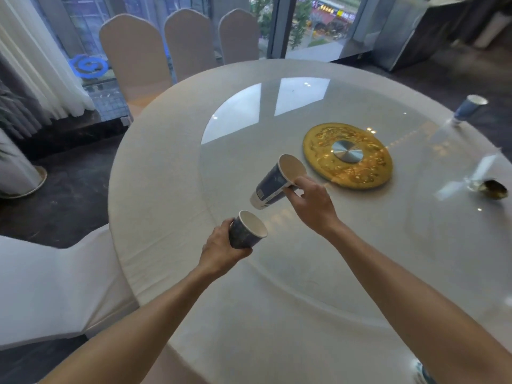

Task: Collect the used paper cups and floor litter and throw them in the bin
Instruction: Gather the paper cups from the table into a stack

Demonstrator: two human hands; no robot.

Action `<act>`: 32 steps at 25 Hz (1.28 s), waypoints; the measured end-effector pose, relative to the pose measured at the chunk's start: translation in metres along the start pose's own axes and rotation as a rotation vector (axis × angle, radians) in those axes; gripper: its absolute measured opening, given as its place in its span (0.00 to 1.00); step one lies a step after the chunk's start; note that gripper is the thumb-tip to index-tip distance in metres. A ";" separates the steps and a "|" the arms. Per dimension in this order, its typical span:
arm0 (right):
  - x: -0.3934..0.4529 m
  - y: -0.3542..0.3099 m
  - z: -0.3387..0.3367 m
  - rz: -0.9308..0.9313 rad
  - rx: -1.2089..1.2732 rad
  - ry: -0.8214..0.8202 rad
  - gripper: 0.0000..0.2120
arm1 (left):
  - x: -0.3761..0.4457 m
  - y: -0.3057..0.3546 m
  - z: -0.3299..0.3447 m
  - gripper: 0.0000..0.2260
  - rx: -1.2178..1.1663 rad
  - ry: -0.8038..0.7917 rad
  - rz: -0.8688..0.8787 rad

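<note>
My left hand (221, 249) grips a dark blue paper cup (245, 231) held upright over the near edge of the round table (155, 189). My right hand (311, 202) pinches the rim of a second blue paper cup (273, 184), tilted with its mouth up and to the right; it looks like a nested stack. Another blue cup (468, 108) stands at the table's far right edge. Something that looks like a tipped dark cup (494, 189) lies at the right edge. The bin is not in view.
A glass turntable (249, 115) with a gold centre disc (347, 155) covers the table's middle. Covered chairs (135, 54) stand behind the table by the window, and another (50, 286) sits close at my left. Dark floor surrounds the table.
</note>
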State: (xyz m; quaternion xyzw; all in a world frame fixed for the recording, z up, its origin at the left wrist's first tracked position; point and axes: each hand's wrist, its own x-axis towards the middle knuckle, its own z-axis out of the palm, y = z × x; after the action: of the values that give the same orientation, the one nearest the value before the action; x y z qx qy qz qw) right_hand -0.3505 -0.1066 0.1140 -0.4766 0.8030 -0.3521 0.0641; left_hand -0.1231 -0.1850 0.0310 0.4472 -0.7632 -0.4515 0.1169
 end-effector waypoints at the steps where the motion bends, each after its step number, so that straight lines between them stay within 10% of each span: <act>1: -0.007 -0.004 -0.013 0.008 0.031 0.042 0.06 | -0.001 0.004 0.004 0.40 0.002 -0.012 0.000; 17: -0.203 0.039 -0.086 0.310 0.081 -0.213 0.07 | -0.091 0.053 0.107 0.32 -0.169 -0.320 0.180; 24: -0.262 0.074 -0.121 0.482 0.180 -0.112 0.37 | -0.132 0.086 0.167 0.34 -0.101 -0.439 0.243; 32: -0.325 0.149 -0.177 0.428 0.180 -0.197 0.33 | -0.204 0.123 0.258 0.33 -0.090 -0.368 0.219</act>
State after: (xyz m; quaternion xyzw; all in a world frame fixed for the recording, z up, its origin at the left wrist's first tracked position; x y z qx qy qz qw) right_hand -0.3609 0.2901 0.0762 -0.3203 0.8409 -0.3524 0.2571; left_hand -0.2269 0.1503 0.0291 0.2657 -0.7948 -0.5439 0.0438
